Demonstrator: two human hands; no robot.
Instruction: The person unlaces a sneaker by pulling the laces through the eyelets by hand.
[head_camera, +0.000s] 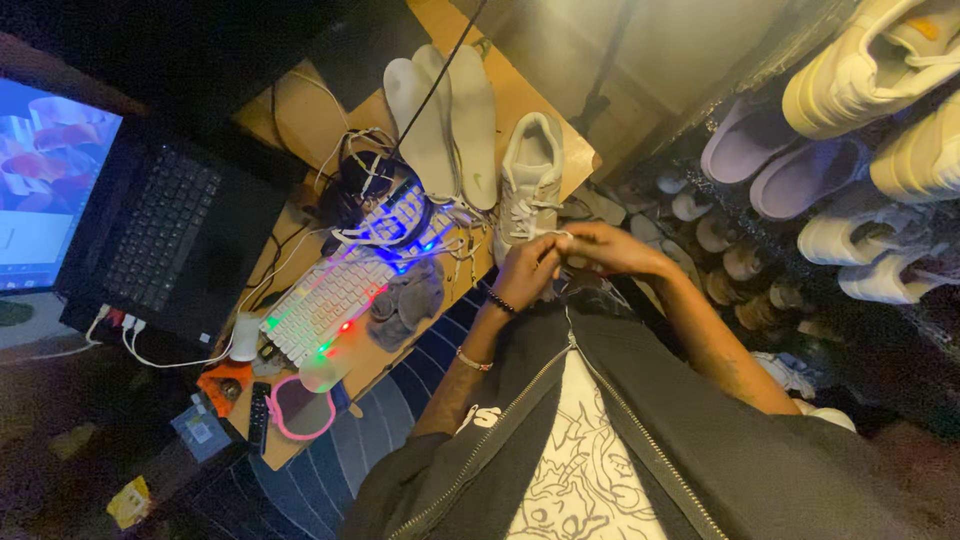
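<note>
A white sneaker (530, 175) stands on the wooden desk (300, 120), its toe towards me. My left hand (525, 270), with bracelets at the wrist, and my right hand (610, 247) meet just in front of the sneaker. Both pinch a white shoelace (545, 232) that runs from the shoe's eyelets. Two pale insoles (445, 110) lie side by side to the left of the sneaker.
A backlit white keyboard (335, 290), tangled white cables (365, 150), a grey cloth (405, 300), a mouse (245, 335) and a pink-framed mirror (300, 408) crowd the desk. An open laptop (165, 235) sits at left. Shelves of shoes (860, 150) fill the right side.
</note>
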